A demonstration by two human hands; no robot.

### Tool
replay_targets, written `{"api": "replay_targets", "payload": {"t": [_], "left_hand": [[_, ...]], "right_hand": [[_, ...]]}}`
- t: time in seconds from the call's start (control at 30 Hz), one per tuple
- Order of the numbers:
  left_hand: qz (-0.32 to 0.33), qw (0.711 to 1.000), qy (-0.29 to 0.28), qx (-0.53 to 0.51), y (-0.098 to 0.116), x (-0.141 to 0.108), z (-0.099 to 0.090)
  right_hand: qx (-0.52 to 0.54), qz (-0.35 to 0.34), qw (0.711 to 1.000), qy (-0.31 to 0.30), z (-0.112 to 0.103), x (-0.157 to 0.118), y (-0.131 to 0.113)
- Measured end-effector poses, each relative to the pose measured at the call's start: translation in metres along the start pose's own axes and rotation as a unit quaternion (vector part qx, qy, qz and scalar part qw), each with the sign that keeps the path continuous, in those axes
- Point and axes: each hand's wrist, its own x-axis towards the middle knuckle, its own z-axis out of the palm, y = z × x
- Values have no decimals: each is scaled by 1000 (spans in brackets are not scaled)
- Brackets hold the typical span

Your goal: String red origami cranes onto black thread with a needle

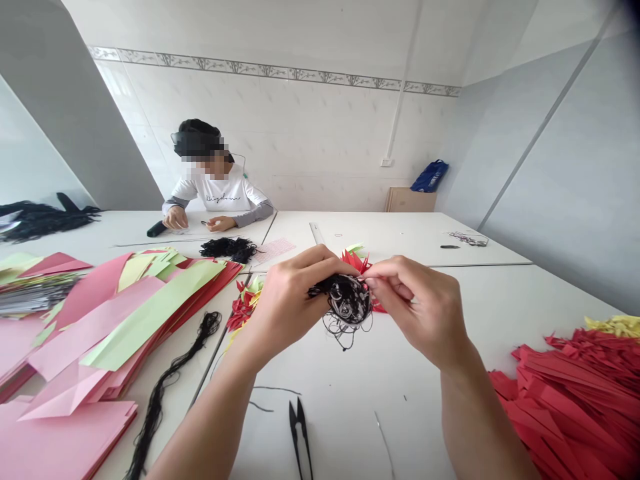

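Note:
My left hand (290, 300) and my right hand (417, 307) meet above the white table (320, 413), both gripping a tangled bundle of black thread (347, 301). Loose strands hang from the bundle. Spiky red paper (356, 261) shows behind my hands, partly hidden by them. Near my left wrist lie red and yellow paper strips (241, 308). Below my hands, black thread snips (299, 437) rest on the table. A long black thread hank (170, 393) lies to the left.
Stacked pink, green and red paper sheets (100, 327) fill the left side, and a pile of red paper strips (565, 400) sits at right. Across the table, a co-worker (217, 193) has both hands near black thread (229, 249). A ruler (317, 233) and metal clips (467, 238) lie farther back.

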Motion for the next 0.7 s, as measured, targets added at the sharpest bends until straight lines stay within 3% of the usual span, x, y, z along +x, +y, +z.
{"api": "replay_targets", "payload": {"t": [0.1, 0.17, 0.23, 0.33, 0.5, 0.57, 0.7], "left_hand": [[-5, 1000, -11, 20, -1, 0, 0], [-13, 999, -29, 34, -2, 0, 1], [-24, 997, -57, 47, -4, 0, 2], [-29, 990, -117, 72, -9, 0, 5], [-33, 971, -204, 122, -22, -1, 9], [-39, 964, -225, 138, -27, -7, 8], [-53, 956, -245, 154, -34, -28, -3]], "right_hand": [[60, 47, 995, 59, -4, 0, -3], [150, 108, 977, 105, -8, 1, -4], [254, 150, 942, 159, -13, 3, -2], [374, 156, 885, 229, -23, 7, 6], [473, 166, 816, 287, -51, 8, 30], [484, 151, 808, 300, -63, 6, 43], [453, 129, 823, 319, -76, 1, 61]]}}
